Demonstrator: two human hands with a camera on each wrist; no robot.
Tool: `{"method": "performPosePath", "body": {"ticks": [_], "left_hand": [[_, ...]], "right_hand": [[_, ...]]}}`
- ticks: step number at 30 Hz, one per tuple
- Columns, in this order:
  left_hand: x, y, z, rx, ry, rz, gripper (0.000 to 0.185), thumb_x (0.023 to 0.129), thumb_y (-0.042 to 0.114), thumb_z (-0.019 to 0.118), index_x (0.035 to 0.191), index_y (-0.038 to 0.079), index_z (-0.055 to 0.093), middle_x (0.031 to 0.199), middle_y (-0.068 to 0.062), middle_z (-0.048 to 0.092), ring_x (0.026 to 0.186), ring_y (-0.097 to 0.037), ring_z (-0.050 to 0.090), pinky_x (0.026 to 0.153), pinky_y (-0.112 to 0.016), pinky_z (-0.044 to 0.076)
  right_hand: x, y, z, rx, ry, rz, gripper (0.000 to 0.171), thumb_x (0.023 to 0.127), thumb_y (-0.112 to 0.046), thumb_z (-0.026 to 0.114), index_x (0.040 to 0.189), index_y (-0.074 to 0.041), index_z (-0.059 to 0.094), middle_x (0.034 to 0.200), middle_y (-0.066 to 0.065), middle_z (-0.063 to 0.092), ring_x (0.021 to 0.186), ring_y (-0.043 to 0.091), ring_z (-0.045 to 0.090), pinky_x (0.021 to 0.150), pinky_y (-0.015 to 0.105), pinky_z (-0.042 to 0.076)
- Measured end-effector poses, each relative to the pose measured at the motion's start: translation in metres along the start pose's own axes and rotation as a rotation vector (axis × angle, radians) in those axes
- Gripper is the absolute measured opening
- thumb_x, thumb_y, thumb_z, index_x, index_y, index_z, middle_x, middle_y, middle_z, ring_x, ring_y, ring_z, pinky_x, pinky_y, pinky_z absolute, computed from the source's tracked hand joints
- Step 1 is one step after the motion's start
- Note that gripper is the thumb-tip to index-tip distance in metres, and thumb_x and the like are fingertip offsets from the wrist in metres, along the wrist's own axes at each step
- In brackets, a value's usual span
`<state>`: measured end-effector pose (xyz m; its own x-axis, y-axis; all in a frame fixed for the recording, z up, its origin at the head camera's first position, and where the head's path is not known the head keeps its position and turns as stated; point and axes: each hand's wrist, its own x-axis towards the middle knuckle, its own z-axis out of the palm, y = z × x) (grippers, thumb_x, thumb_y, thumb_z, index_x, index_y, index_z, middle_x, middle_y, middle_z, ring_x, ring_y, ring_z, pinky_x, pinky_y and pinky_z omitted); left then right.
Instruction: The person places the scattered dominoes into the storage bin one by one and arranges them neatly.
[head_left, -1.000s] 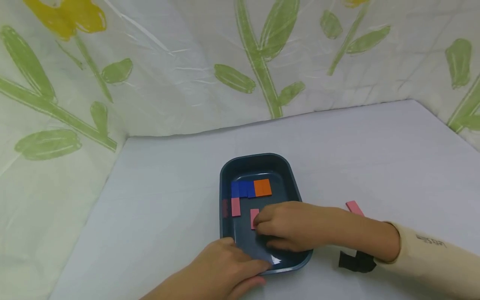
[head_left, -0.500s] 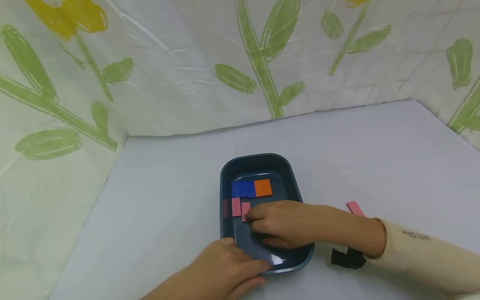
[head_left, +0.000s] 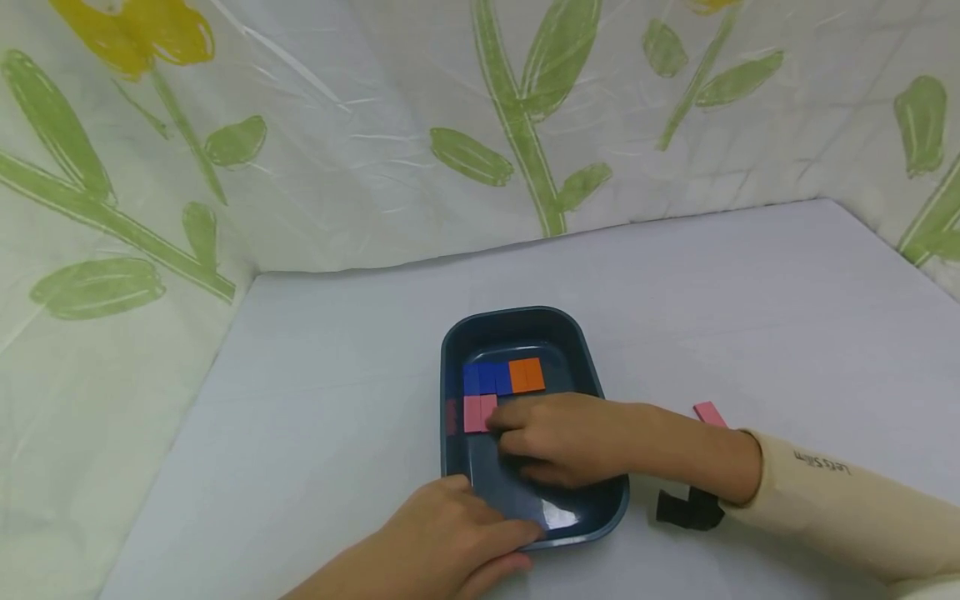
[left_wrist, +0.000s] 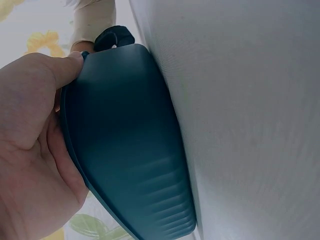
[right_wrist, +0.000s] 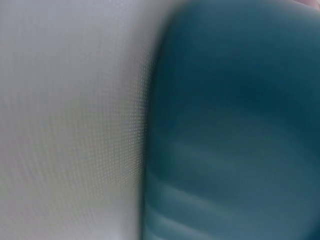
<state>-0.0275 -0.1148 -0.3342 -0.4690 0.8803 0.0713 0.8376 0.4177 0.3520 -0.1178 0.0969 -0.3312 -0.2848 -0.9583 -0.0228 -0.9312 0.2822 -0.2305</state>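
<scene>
In the head view, a dark teal tray (head_left: 517,500) holds small flat tiles. Three blue tiles (head_left: 487,378) and two orange tiles (head_left: 527,375) form a row. Below the blue ones, two pink tiles (head_left: 472,414) lie side by side. My right hand (head_left: 570,437) reaches over the tray's right rim; its fingertips touch the right-hand pink tile, with the thumb apart from it. My left hand (head_left: 450,533) grips the near left corner of the tray; in the left wrist view the thumb (left_wrist: 67,70) presses the rim. The right wrist view has only the tray's outer wall (right_wrist: 235,130).
Another pink tile (head_left: 709,413) lies on the white table (head_left: 330,400) right of the tray, partly hidden by the right forearm. A black strap (head_left: 686,510) hangs beneath that wrist. A white sheet (head_left: 337,167) with painted flowers stands behind the table.
My right hand has slid the second pink tile left and away from me, up against the first pink tile and the blue row. My left hand and the tray have stayed put.
</scene>
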Motion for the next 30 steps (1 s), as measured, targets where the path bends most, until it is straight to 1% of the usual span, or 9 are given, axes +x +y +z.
{"method": "performPosePath", "body": {"ticks": [9, 11, 15, 20, 24, 27, 30], "left_hand": [[0.000, 0.000, 0.000, 0.007, -0.004, -0.003, 0.028, 0.106, 0.033, 0.051, 0.119, 0.020, 0.071, 0.081, 0.018, 0.069, 0.065, 0.010, 0.051, 0.064, -0.008, 0.029], [0.000, 0.000, 0.000, 0.010, 0.001, 0.001, 0.028, 0.106, 0.033, 0.051, 0.119, 0.020, 0.071, 0.082, 0.017, 0.070, 0.065, 0.010, 0.052, 0.064, -0.008, 0.029], [0.000, 0.001, 0.000, 0.040, 0.030, 0.023, 0.026, 0.105, 0.033, 0.052, 0.117, 0.019, 0.071, 0.082, 0.016, 0.070, 0.065, 0.008, 0.053, 0.064, -0.009, 0.028], [-0.001, 0.002, 0.001, 0.049, 0.066, 0.034, 0.024, 0.104, 0.033, 0.054, 0.115, 0.020, 0.071, 0.081, 0.015, 0.070, 0.065, 0.007, 0.053, 0.065, -0.009, 0.028], [-0.001, 0.002, 0.000, 0.023, 0.047, 0.017, 0.024, 0.105, 0.033, 0.054, 0.116, 0.021, 0.070, 0.081, 0.016, 0.070, 0.065, 0.009, 0.051, 0.066, -0.010, 0.029], [0.000, 0.002, -0.001, 0.006, 0.011, 0.000, 0.025, 0.105, 0.035, 0.053, 0.118, 0.022, 0.070, 0.082, 0.017, 0.070, 0.064, 0.010, 0.050, 0.064, -0.010, 0.030], [0.000, 0.002, -0.001, -0.008, -0.009, -0.009, 0.026, 0.105, 0.035, 0.052, 0.120, 0.023, 0.069, 0.082, 0.017, 0.070, 0.064, 0.010, 0.049, 0.064, -0.011, 0.030]], "right_hand": [[-0.001, 0.001, 0.001, 0.004, 0.025, -0.006, 0.022, 0.093, -0.021, 0.073, 0.113, -0.013, 0.071, 0.135, 0.006, 0.060, 0.126, 0.018, 0.054, 0.101, 0.031, 0.044], [-0.002, 0.002, 0.002, 0.001, 0.058, -0.021, 0.019, 0.093, -0.020, 0.073, 0.111, -0.013, 0.071, 0.134, 0.005, 0.061, 0.125, 0.017, 0.055, 0.101, 0.030, 0.044], [-0.011, 0.004, 0.000, 0.010, 0.176, -0.053, 0.015, 0.092, -0.019, 0.073, 0.106, -0.014, 0.070, 0.131, 0.004, 0.063, 0.123, 0.017, 0.056, 0.101, 0.031, 0.045], [-0.036, 0.006, -0.010, 0.011, 0.320, -0.045, 0.021, 0.089, -0.015, 0.077, 0.109, -0.013, 0.070, 0.129, 0.004, 0.064, 0.120, 0.018, 0.059, 0.096, 0.033, 0.049], [-0.060, 0.007, -0.020, 0.004, 0.412, -0.010, 0.028, 0.083, -0.009, 0.081, 0.109, -0.012, 0.071, 0.128, 0.004, 0.064, 0.117, 0.019, 0.060, 0.090, 0.034, 0.053], [-0.078, 0.008, -0.025, -0.010, 0.452, 0.032, 0.034, 0.080, -0.007, 0.083, 0.110, -0.014, 0.071, 0.128, 0.003, 0.063, 0.115, 0.020, 0.061, 0.087, 0.035, 0.054], [-0.098, 0.011, -0.032, -0.035, 0.452, 0.098, 0.041, 0.075, -0.007, 0.085, 0.113, -0.017, 0.071, 0.128, 0.001, 0.064, 0.111, 0.020, 0.064, 0.083, 0.035, 0.056]]}}
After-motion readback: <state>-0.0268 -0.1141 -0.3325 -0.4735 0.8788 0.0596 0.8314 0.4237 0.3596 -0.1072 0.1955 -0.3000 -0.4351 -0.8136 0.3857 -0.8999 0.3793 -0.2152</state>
